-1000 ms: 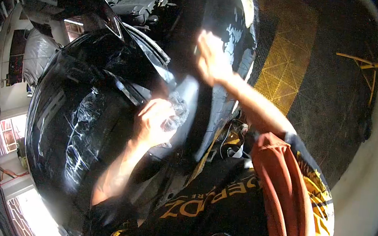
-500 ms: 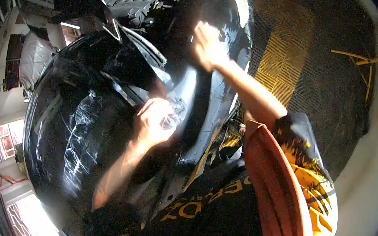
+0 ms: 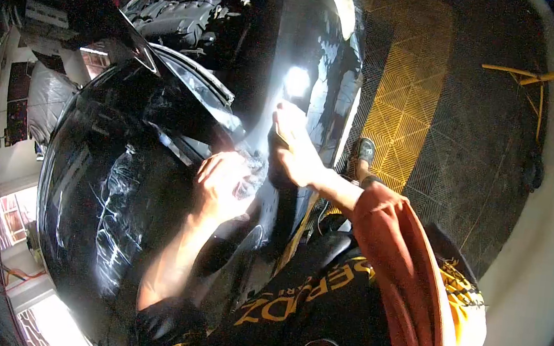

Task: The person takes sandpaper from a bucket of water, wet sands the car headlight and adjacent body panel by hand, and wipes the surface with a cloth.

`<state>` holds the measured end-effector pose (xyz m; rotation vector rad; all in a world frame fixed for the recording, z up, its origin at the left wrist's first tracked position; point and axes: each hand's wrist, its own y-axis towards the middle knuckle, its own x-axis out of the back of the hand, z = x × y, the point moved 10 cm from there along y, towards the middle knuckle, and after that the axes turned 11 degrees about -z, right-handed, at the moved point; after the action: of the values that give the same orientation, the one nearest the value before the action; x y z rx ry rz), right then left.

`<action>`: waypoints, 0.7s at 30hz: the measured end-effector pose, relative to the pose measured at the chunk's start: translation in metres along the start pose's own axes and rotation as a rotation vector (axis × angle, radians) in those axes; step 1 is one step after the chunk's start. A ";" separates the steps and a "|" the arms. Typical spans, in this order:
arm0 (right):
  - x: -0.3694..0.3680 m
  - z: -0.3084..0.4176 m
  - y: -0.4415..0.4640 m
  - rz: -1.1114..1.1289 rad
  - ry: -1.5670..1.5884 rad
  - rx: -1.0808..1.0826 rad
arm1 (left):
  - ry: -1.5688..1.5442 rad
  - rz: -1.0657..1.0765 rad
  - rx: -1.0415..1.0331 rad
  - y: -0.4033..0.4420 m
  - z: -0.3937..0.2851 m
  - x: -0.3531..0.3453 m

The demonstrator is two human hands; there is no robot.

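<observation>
A black car's front fender (image 3: 311, 32) lies before me, with dull grey patches along its outer side. My right hand (image 3: 296, 148) rests on the fender, fingers stretched out and flat, apparently with nothing under them. Close by on the left, my left hand (image 3: 220, 183) is closed around crumpled, see-through plastic (image 3: 254, 170), held at the rear of the fender beside the windshield's base. A bright glare sits just beyond my right fingertips. The underside of both palms is hidden.
The engine bay (image 3: 195, 21) is exposed at the far left. White streaks (image 3: 115, 222) mark the dark glossy surface at left. Masking paper (image 3: 336, 0) edges the front. A yellow stand (image 3: 544, 85) is at right on the black-and-yellow floor tiles (image 3: 407, 99). A reddish-brown cloth (image 3: 402, 278) hangs over my right arm.
My right hand has slid back along the fender toward me, nearer my left hand. The left hand stays in nearly the same spot with the plastic.
</observation>
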<state>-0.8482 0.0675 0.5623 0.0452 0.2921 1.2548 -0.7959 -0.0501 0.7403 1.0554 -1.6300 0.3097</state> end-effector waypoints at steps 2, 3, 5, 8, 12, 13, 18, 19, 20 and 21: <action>0.010 0.044 0.017 -0.003 -0.513 0.446 | 0.010 0.007 -0.002 -0.001 0.002 0.001; 0.016 0.016 0.061 -0.030 -0.706 0.452 | 0.013 0.007 -0.009 0.000 0.002 -0.001; 0.037 -0.020 0.126 -0.055 -0.595 0.380 | -0.019 -0.033 -0.024 0.000 0.003 -0.002; 0.015 -0.008 0.081 -0.024 -0.608 0.301 | 0.015 0.009 -0.007 0.003 0.002 -0.002; -0.017 0.062 -0.050 0.215 -0.356 0.386 | -0.020 -0.019 0.058 0.003 0.013 0.000; -0.016 0.048 -0.037 0.241 -0.430 0.397 | -0.014 -0.020 0.071 0.005 0.017 0.002; -0.010 0.021 0.060 0.103 -0.697 0.454 | -0.033 -0.125 0.242 0.015 0.046 0.036; -0.018 0.033 0.032 0.170 -0.719 0.485 | 0.015 -0.192 0.207 0.018 0.055 0.050; -0.029 0.057 -0.009 0.216 -0.625 0.485 | 0.092 -0.232 0.243 0.020 0.065 0.066; -0.041 0.073 -0.044 0.365 -0.377 0.362 | 0.152 -0.279 0.289 0.020 0.078 0.078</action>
<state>-0.8012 0.0242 0.6322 0.6640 0.1832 1.5079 -0.8606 -0.1287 0.7879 1.4250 -1.3073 0.4360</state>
